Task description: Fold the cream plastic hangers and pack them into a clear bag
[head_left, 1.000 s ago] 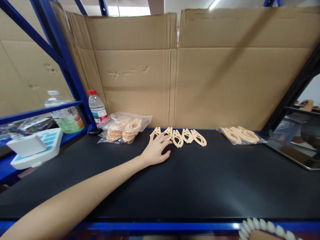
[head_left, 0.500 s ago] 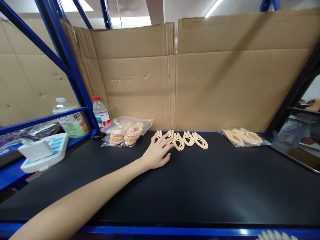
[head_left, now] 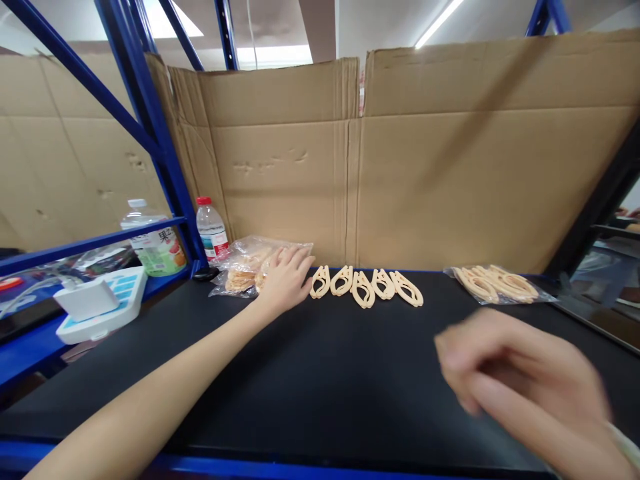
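My left hand (head_left: 286, 277) reaches far across the black table (head_left: 320, 373) and rests, fingers spread, on a clear plastic bag of peach-coloured plastic pieces (head_left: 246, 269). Just right of that hand, several loose peach pieces (head_left: 366, 287) lie in a row near the cardboard wall. My right hand (head_left: 520, 380) is blurred in the foreground at the lower right, above the table, fingers loosely curled and holding nothing that I can see. A second bag of the same pieces (head_left: 500, 283) lies at the far right.
Cardboard sheets (head_left: 400, 160) wall off the back of the table. Blue rack posts (head_left: 150, 133) stand at the left. A water bottle (head_left: 211, 229) stands by the post; a juice bottle (head_left: 153, 240) and a white device (head_left: 103, 303) sit on the left shelf.
My left hand slid left from the row of loose pieces onto the bag. My right hand came into view at the lower right. The camera tilted slightly upward.
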Tool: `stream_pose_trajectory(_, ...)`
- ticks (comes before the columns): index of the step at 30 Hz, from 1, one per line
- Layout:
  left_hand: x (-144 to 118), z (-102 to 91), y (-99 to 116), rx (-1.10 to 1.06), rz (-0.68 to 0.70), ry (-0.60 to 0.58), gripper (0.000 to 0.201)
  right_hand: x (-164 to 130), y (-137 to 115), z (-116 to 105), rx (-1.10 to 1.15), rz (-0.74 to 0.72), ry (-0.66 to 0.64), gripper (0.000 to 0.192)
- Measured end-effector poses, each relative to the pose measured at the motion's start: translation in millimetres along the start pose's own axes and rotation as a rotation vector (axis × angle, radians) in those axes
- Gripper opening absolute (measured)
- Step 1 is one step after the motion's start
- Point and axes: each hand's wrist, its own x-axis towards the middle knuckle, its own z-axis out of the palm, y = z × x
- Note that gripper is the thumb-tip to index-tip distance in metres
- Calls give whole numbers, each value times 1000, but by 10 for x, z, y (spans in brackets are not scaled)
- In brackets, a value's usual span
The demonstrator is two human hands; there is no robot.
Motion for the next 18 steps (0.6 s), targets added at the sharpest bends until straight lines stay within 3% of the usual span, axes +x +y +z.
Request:
stream_pose_trajectory(2,-8,27,-54,26,-55,-9,43,336,197,59,-38,37,-11,6)
stream_pose_trajectory(5,-17,72,-108,7,-78,7,40,610,710,125,-127,154,-35,17)
stream_pose_trajectory(10,-1,120,-149,-52,-2,39,25,471,1483,106,-264,222,67,25)
stream_pose_trajectory(12,9,135,-134,-56,26,43,27,389,1585,67,-326,231,58,27)
stream_pose_trajectory(15,14,113,-29,-75,84,48,28,367,1545,0,-376,244,120,38)
stream_pose_trajectory(18,-3,-23,207,-212,295,126,28,418,1440,-78,-367,255,208,39)
